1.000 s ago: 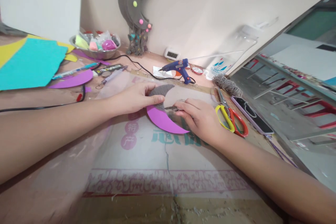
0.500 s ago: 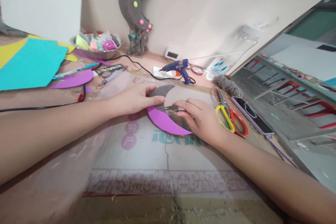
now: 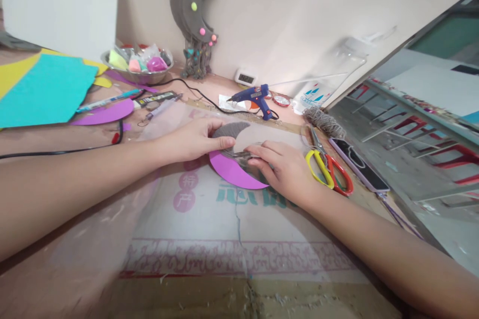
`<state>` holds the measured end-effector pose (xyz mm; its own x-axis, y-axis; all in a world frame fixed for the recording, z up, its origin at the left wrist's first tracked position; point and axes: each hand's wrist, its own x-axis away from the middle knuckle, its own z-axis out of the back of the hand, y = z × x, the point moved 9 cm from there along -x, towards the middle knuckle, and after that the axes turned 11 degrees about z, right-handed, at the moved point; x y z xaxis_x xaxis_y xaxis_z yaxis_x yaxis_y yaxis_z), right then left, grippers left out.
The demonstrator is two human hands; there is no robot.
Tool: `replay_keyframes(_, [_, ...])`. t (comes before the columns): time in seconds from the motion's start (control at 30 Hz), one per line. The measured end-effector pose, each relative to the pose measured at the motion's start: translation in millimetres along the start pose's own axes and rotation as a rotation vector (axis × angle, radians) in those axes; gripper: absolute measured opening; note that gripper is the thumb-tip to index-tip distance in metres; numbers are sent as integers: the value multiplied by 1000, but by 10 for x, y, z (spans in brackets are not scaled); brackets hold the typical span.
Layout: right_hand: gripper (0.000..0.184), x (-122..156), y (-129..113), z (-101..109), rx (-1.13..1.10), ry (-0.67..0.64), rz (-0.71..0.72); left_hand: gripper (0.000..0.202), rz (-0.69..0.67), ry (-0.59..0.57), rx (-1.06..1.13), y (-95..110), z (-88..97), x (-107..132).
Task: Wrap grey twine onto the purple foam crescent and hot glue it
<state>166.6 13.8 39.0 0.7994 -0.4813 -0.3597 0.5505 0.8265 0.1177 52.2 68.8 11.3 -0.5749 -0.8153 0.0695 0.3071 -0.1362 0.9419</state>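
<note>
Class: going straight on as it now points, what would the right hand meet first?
Probably the grey part of the purple crescent, right beside the left hand, though depth is unclear.

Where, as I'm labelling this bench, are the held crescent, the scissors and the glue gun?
Held crescent (image 3: 236, 173): head view, on its bare purple part.
Scissors (image 3: 329, 163): head view, on the red handle, near the blades.
Glue gun (image 3: 256, 93): head view, on its blue body.

On the pinkish counter (image 3: 67, 138) lies a printed board (image 3: 194, 227), with purple paper (image 3: 108, 112) at its ten o'clock, a metal bowl (image 3: 136, 78) at eleven and a white timer (image 3: 246, 78) at twelve.
</note>
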Motion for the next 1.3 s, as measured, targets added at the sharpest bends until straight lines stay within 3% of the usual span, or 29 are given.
replay_keyframes(0.87, [32, -22, -124, 75, 125, 43, 124, 35, -24, -9, -35, -4, -15, -12])
replay_keyframes(1.3, [33, -12, -74, 120, 59, 70, 61, 35, -24, 6, -5, 26, -9, 0])
